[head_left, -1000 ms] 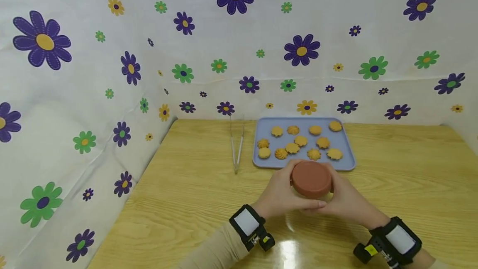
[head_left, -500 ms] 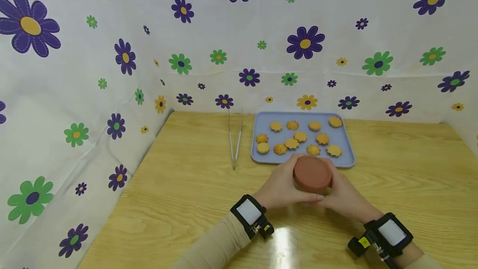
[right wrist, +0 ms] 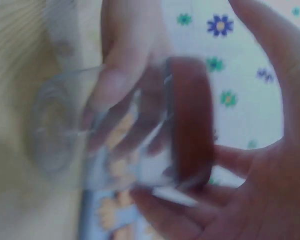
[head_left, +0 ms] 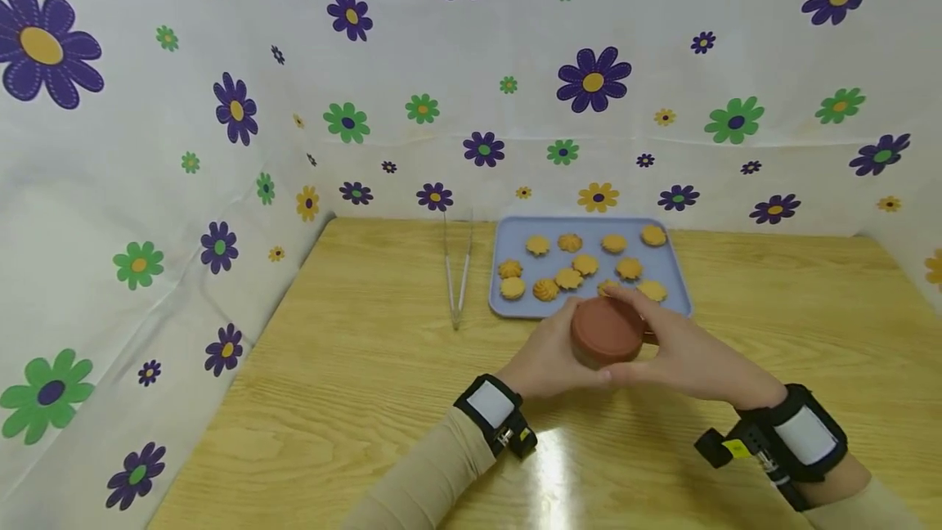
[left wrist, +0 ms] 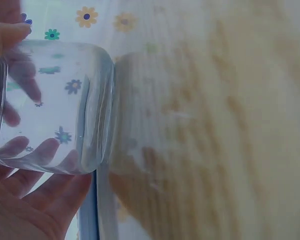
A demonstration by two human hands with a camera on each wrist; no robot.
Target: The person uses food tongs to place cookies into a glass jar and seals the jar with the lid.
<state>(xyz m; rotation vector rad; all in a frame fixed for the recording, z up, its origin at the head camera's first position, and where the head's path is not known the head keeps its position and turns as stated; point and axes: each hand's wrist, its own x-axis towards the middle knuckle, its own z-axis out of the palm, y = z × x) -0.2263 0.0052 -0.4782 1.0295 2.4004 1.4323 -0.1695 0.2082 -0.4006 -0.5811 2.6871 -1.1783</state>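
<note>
A clear glass jar (left wrist: 60,100) with a reddish-brown lid (head_left: 607,327) is between both hands in front of the cookie tray. My left hand (head_left: 550,360) grips the glass body, its fingers wrapped round the side, as the left wrist view shows through the glass. Around the right side of the lid curves my right hand (head_left: 688,350), its index finger at the far edge and its thumb near the left thumb. In the right wrist view its fingers (right wrist: 200,212) reach the lid from below, and a gap shows between palm and lid. No contents show inside the glass.
Behind the jar lies a blue tray (head_left: 508,240) with several golden cookies (head_left: 538,245) spread on it. Metal tongs (head_left: 451,280) lie to its left on the wooden table (head_left: 353,350). A flower-print cloth (head_left: 412,56) stands along the back and left side.
My right hand has shifted on the lid: its wrist moved right and its index finger now reaches over the far edge. The left hand keeps its grip on the jar.
</note>
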